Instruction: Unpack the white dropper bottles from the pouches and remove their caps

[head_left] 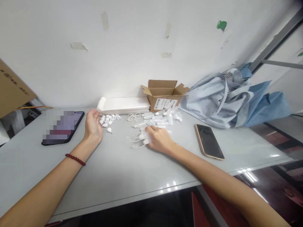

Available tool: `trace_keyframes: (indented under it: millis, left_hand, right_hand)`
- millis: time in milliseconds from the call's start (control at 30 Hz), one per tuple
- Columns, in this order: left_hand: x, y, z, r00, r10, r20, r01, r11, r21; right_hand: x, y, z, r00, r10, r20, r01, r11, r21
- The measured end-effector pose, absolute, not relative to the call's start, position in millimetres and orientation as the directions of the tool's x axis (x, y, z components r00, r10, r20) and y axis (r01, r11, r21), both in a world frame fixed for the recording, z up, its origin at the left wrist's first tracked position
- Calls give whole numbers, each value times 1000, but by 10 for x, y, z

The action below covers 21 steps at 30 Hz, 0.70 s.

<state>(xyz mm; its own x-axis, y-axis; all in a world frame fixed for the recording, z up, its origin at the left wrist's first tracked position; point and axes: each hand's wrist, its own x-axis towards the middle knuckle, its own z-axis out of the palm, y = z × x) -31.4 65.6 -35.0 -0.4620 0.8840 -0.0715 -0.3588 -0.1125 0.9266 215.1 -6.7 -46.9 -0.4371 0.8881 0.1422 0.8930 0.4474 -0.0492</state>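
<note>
Tabletop (113, 176), roomy front edge (118, 200); bottles (146, 137) in right grip (159, 138)

The wall (132, 69) behind the work surface is white and marked with several strips of pale tape (104, 20); a green patch (222, 25) sticks high on its right side. The grey tabletop (123, 179) is smooth and glossy, with bright light reflections (168, 186) along its front edge. A grey metal frame (276, 36) slants across the upper right corner. At far left stands a printed cardboard panel (14, 88). The dark reddish floor (281, 186), lower right, shines under streaks of light.
</note>
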Motion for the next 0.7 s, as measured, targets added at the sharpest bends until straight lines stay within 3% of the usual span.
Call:
trace_keyframes:
  millis: [400, 700]
  left_hand:
    - [-330, 674, -395, -541, 837, -84, -369, -147, 918]
    - [-648, 673, -146, -411, 897, -164, -259, 57, 964]
  right_hand:
    - [2155, -61, -471, -425, 895, 134, 899, 435, -51]
    - [2166, -59, -476, -426, 893, 147, 898, 437, -48]
